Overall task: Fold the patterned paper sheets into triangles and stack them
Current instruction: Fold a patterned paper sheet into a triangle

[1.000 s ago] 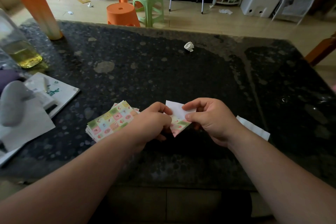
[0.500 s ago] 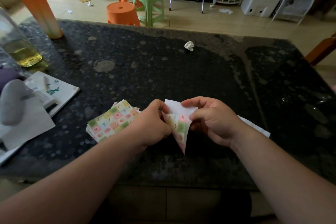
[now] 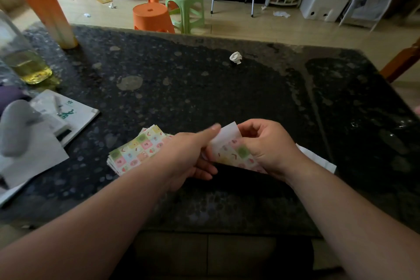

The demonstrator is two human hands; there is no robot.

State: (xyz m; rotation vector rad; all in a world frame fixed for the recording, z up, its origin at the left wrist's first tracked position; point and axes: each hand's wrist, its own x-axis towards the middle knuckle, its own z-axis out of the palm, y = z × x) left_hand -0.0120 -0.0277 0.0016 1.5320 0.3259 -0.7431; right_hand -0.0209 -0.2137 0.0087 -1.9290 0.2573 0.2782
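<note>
SURROUNDINGS
- Left of the left hand (image 3: 186,154), right corner hidden under that wrist: stack of patterned sheets (image 3: 136,150), flat on the dark stone table (image 3: 204,88), edges slightly fanned.
- Farther left: white booklet (image 3: 75,116) with green print, grey rounded object (image 3: 16,125) overlapping it in view, plain white sheet (image 3: 38,161) nearer the person.
- Far left and ahead: bottle (image 3: 25,63) with yellow liquid, then tall orange drink cup (image 3: 48,13) with a green straw.
- Straight ahead of both hands, well apart from them: small crumpled paper ball (image 3: 236,57).
- Just right of the right hand (image 3: 268,145), showing past its wrist: white paper strip (image 3: 318,161) on the table, mostly covered by the forearm.
- Beyond the table's far edge, on the floor: orange stool (image 3: 152,18) and green stool (image 3: 185,4).

WORK PIECE
- Between the two hands, toward the near edge of the table: single patterned sheet (image 3: 229,152), partly folded.
- Left hand: thumb laid along the sheet's left edge, fingers curled beneath, pinching it. Thumb blurred.
- Right hand: fingers curled over the right part, gripping it and hiding that end.
- Patterned face toward the camera. White reverse exposed as a flap at the top, its corner pointing away from the person.
- Long axis across, from left hand to right hand, sloping down toward the right wrist.
- Contact with the table: cannot tell.
</note>
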